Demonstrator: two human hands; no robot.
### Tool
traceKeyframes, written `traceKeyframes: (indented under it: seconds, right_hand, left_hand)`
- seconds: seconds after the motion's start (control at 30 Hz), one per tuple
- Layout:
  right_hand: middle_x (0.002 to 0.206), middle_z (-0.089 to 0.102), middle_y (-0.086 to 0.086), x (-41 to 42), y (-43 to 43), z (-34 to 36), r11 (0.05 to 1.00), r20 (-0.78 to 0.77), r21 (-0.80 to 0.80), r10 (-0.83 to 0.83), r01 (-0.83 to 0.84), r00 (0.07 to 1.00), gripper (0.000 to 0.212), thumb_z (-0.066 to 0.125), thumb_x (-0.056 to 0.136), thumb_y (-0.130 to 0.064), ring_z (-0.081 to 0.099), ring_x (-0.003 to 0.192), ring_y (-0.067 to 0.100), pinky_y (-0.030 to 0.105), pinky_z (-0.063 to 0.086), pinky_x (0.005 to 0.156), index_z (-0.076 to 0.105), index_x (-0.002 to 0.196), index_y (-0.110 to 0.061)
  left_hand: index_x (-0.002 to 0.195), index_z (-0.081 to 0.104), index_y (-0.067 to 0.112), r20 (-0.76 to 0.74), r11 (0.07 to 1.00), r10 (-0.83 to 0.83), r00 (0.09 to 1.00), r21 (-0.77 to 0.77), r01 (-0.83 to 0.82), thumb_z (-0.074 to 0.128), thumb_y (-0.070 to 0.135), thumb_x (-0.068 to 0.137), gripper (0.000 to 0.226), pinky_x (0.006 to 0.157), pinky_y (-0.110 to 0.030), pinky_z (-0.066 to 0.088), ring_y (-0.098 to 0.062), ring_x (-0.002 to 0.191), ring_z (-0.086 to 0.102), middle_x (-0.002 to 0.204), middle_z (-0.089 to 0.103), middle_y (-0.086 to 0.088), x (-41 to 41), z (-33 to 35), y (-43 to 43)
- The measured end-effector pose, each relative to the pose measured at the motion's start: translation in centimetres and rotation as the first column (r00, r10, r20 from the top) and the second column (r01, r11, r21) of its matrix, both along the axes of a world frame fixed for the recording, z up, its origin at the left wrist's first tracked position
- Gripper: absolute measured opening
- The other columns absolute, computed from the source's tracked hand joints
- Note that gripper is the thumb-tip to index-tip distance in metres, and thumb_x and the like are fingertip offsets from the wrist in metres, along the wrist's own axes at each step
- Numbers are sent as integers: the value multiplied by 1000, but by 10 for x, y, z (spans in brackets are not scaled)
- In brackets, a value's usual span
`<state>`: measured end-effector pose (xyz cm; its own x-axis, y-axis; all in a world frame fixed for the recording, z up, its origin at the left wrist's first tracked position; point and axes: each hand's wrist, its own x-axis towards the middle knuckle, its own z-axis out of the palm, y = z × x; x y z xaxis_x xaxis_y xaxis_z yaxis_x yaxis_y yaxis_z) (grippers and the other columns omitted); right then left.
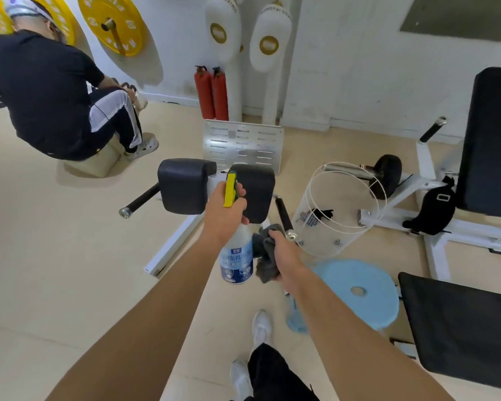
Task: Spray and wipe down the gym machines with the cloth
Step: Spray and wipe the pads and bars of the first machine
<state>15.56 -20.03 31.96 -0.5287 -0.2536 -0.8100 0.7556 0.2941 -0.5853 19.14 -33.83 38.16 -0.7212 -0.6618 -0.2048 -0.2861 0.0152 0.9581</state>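
Spray bottle [237,257] in curled grip of left hand [224,217], grey cloth [265,256] likewise in right hand [284,253]

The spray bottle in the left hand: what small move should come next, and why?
Probably squeeze the trigger to wet the black pads ahead. The left hand grips the spray bottle at its neck, with its yellow head raised in front of the pads. The right hand holds the grey cloth bunched beside the bottle, so wiping likely follows spraying.
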Motion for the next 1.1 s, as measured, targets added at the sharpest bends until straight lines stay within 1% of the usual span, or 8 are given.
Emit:
traceKeyframes:
  seconds: [0.17,0.27,0.33,0.47,0.7,0.9,1.0,1.1]
  right_hand:
    - [80,62,16,-19,-54,-20,998,151,27,48,-53,987,42,42,98,-57,67,80,30,36,56,77,58,92,-19]
    - [128,61,23,-29,-83,-39,998,255,8,55,-59,965,48,38,101,-53,57,126,36,48,46,106,62,117,-14]
    - [128,63,16,-36,-104,-46,995,327,-35,96,-90,940,53,35,100,-56,61,115,33,44,51,95,60,126,-18]
    - [116,70,10,-53,-141,-57,992,358,-34,126,-122,925,54,36,97,-61,64,98,25,32,52,75,65,116,-19]
    - [109,72,10,-51,-200,-77,999,391,-36,48,-37,919,46,43,96,-51,67,101,29,37,56,77,68,114,-17]
    - [107,73,8,-10,-257,-96,997,231,77,6,-24,973,34,47,95,-45,68,100,35,56,57,85,67,106,-19]
    - [105,66,10,7,-282,-101,971,59,225,-98,83,993,27,49,97,-38,65,92,32,46,59,84,57,107,-15]
    - [116,60,6,14,-303,-107,945,-113,230,-213,234,971,26,50,99,-28,61,95,29,36,58,69,51,125,-27]
  left_hand:
    - [109,55,22,94,990,105,990,-109,-94,57,7,100,17,61,-20,58,-16,72,64,101,62,1,-7,-30,-40]
    - [109,55,20,120,982,167,979,-108,-154,56,8,100,15,72,-31,62,-17,72,63,93,60,2,-24,-41,-67]
    - [110,56,18,126,977,193,973,-114,-179,56,5,99,17,70,-28,60,-17,74,62,92,59,2,-36,-44,-84]
    - [115,56,17,146,974,204,968,-128,-186,60,9,97,19,66,-17,52,-17,78,64,97,61,0,-54,-54,-114]
    - [116,43,32,256,983,45,966,-182,3,65,10,90,40,67,-22,44,-8,80,56,88,55,14,-55,-76,-183]
    - [119,56,20,169,988,-137,976,-44,147,64,-4,83,45,67,-19,53,-10,84,65,108,64,8,-24,-104,-251]
    - [125,54,15,192,979,-200,961,-2,204,63,-6,86,45,62,-15,55,-16,92,64,114,64,2,0,-122,-281]
    - [123,54,20,265,966,-255,930,19,259,63,-1,89,41,61,-14,51,-14,89,64,118,63,2,23,-139,-304]
